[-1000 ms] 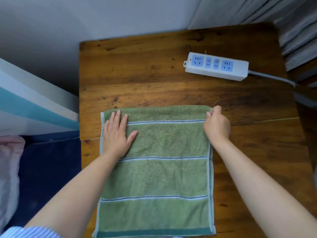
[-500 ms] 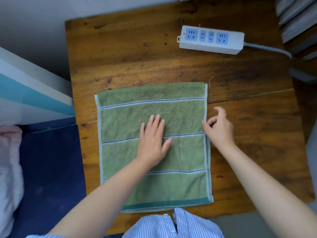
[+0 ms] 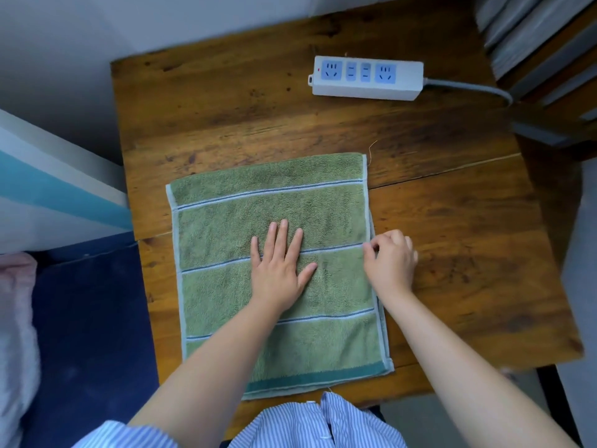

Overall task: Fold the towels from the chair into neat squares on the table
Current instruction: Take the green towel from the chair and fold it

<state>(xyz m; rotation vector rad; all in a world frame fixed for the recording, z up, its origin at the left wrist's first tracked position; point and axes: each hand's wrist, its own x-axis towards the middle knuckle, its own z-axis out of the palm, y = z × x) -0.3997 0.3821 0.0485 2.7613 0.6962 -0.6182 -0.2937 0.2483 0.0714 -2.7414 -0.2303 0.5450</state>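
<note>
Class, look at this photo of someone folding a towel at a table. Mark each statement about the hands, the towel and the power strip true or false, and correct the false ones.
1. The left hand lies flat on the green towel. True.
2. The right hand is at the towel's left edge. False: it is at the right edge, fingers curled.
3. The power strip sits on the towel. False: it lies apart, farther back on the table.
4. Nothing is plugged into the power strip. True.
5. The towel is plain red. False: green with stripes.

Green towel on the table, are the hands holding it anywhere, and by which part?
The right hand pinches the green towel at its right edge, about midway along. The left hand only presses flat on its middle.
</note>
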